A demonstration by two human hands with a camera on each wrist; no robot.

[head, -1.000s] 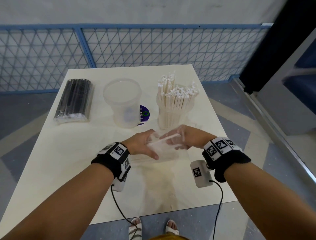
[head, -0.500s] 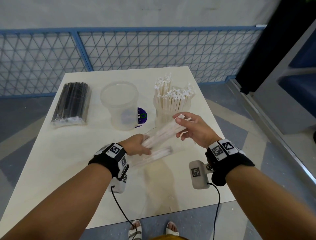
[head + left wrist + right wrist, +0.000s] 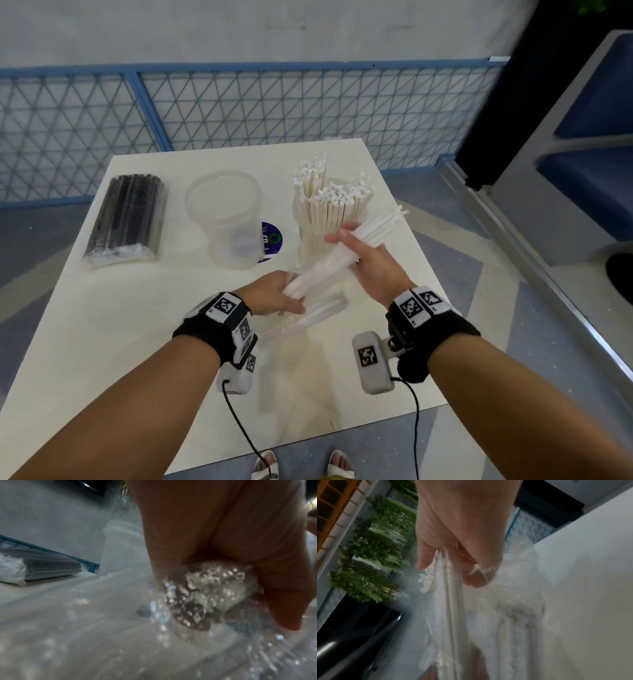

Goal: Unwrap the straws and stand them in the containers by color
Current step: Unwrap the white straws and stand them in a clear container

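Two hands share the load — the right hand (image 3: 363, 260) grips a bundle of white straws (image 3: 346, 253) above the desk (image 3: 102, 342), half drawn from the clear wrapper (image 3: 308, 315) the left hand (image 3: 274, 294) clutches — so a snagging wrapper could spill them.
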